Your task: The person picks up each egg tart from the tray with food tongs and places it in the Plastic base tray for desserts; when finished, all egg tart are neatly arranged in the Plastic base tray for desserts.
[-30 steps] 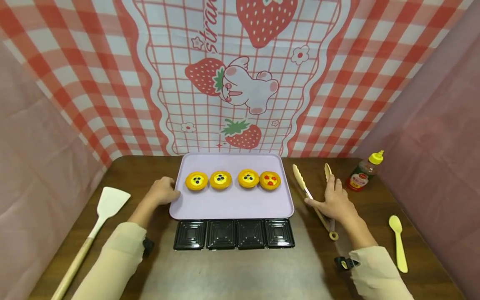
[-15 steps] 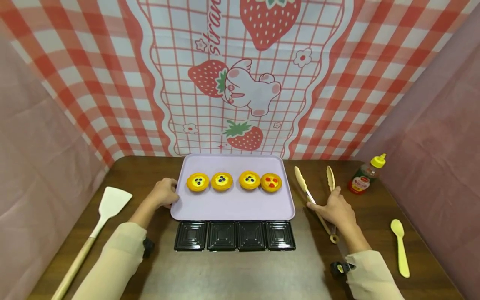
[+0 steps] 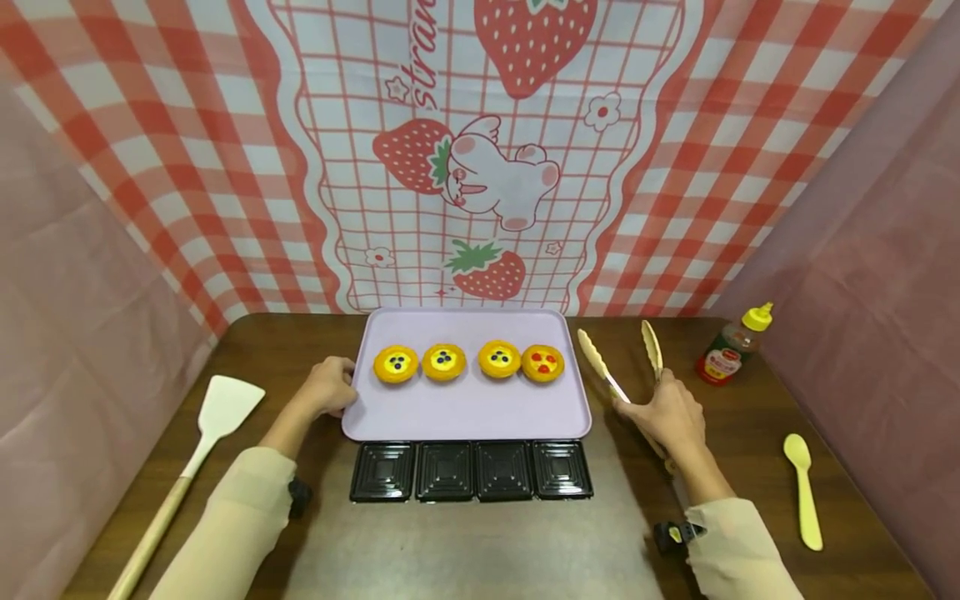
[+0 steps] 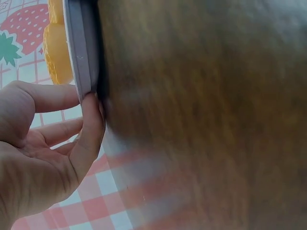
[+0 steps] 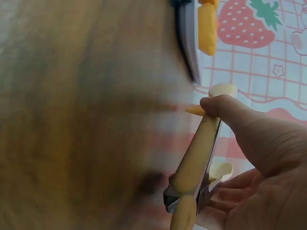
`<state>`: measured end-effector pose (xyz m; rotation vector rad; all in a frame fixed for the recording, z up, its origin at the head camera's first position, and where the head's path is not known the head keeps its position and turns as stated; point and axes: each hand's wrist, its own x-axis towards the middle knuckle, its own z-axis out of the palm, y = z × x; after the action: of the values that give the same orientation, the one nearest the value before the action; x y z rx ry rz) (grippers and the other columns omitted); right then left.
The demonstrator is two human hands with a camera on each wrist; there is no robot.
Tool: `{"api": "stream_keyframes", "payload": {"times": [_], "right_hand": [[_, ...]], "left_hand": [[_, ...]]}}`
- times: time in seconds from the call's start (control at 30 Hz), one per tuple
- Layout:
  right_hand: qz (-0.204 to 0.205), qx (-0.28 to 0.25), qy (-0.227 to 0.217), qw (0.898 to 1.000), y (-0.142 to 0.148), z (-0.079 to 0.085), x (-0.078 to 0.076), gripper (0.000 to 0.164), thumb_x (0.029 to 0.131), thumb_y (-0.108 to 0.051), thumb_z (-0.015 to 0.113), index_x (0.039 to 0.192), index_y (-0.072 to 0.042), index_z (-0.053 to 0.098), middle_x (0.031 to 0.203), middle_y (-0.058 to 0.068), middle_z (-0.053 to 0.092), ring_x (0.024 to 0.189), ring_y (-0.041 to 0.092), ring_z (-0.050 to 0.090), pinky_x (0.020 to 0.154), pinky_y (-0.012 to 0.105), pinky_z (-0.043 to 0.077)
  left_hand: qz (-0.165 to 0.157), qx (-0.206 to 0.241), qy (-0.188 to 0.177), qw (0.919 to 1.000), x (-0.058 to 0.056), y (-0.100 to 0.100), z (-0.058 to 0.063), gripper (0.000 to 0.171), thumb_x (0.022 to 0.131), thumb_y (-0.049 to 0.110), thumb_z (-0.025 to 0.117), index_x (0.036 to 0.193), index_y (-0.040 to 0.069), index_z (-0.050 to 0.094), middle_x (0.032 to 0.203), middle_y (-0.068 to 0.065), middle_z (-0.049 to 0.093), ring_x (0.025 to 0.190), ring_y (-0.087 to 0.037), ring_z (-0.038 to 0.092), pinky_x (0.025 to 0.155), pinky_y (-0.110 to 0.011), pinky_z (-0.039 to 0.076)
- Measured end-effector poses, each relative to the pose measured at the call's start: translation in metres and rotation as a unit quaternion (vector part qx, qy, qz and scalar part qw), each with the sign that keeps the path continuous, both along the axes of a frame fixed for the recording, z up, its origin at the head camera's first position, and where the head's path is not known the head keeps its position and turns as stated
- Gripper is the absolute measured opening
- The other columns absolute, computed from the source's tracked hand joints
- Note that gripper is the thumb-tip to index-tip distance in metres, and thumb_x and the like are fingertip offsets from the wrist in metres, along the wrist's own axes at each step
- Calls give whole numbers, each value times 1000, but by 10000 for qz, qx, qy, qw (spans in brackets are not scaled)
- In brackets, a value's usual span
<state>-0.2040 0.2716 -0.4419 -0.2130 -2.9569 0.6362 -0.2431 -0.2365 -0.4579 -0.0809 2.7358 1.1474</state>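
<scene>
My left hand (image 3: 327, 387) pinches the left rim of a lilac tray (image 3: 465, 415), the thumb and a finger meeting on its edge in the left wrist view. Several egg tarts (image 3: 444, 362) sit in a row on the tray; most have blue dots on top, and the rightmost tart (image 3: 542, 364) has red ones. Right of the tray, my right hand (image 3: 670, 414) grips a pair of spread tongs (image 3: 600, 360) with pale scalloped tips. In the right wrist view its thumb lies on one arm of the tongs (image 5: 197, 155) and its fingers are around the other.
Several black square plastic bases (image 3: 444, 472) line up before the tray. A white-bladed spatula (image 3: 225, 408) with a wooden handle lies at left. A yellow-capped sauce bottle (image 3: 731, 350) and a yellow spoon (image 3: 803, 492) are at right. A checked cloth (image 3: 480, 167) hangs behind.
My right hand's fingers have gone from stretched over the tongs to curled around them, and the tongs have shifted slightly left. The left hand stays at the tray's rim.
</scene>
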Motion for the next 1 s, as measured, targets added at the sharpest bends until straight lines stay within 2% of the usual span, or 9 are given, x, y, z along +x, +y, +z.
{"api": "stream_keyframes", "payload": {"times": [0.13, 0.27, 0.47, 0.67, 0.8, 0.9, 1.0], "right_hand": [[151, -57, 177, 9997, 0, 12, -2, 84, 76, -50, 80, 127, 6, 45, 103, 28, 57, 91, 51, 58, 68, 64, 48], [397, -52, 262, 9989, -2, 28, -3, 85, 79, -50, 78, 132, 7, 43, 109, 30, 57, 93, 54, 57, 67, 65, 48], [1057, -50, 548, 9929, -1, 47, -4, 88, 82, -47, 77, 140, 7, 38, 118, 31, 55, 103, 50, 56, 75, 64, 47], [1659, -25, 750, 9833, 0, 55, -8, 81, 77, -52, 80, 128, 5, 53, 111, 23, 63, 95, 42, 61, 77, 58, 50], [1831, 168, 523, 9816, -2, 56, -10, 85, 71, -59, 82, 122, 4, 59, 99, 18, 67, 82, 33, 62, 69, 50, 53], [1967, 476, 276, 9789, -5, 56, -12, 87, 67, -67, 80, 116, 2, 63, 86, 12, 66, 71, 26, 58, 59, 43, 51], [2101, 763, 102, 9746, -8, 57, -15, 86, 65, -68, 81, 115, 0, 66, 83, 8, 66, 66, 22, 55, 53, 39, 48]], "left_hand": [[31, -1, -26, 10000, 0, 0, 0, 56, 68, -10, 55, 124, -16, 54, 85, -21, 64, 64, -25, 62, 46, -36, 58], [39, -40, -90, 9999, 0, -2, 1, 56, 69, -9, 56, 125, -17, 53, 87, -22, 65, 64, -25, 62, 46, -36, 58], [-53, -126, -11, 9999, -3, -2, 3, 55, 69, -8, 57, 123, -16, 55, 85, -20, 65, 62, -24, 62, 46, -35, 58], [-10, -122, -59, 9999, -4, -1, 2, 54, 68, -9, 56, 122, -15, 55, 86, -21, 65, 62, -24, 63, 46, -36, 58], [-6, -13, -84, 10000, -3, -1, 1, 53, 68, -10, 56, 121, -16, 55, 86, -21, 65, 62, -25, 63, 45, -37, 58], [-3, 17, -91, 10000, -3, -1, 1, 54, 68, -10, 56, 121, -16, 55, 85, -21, 64, 62, -25, 63, 45, -37, 58], [14, 14, -125, 9999, -3, 1, 2, 54, 69, -10, 56, 123, -15, 55, 86, -21, 64, 63, -25, 63, 45, -37, 58]]}}
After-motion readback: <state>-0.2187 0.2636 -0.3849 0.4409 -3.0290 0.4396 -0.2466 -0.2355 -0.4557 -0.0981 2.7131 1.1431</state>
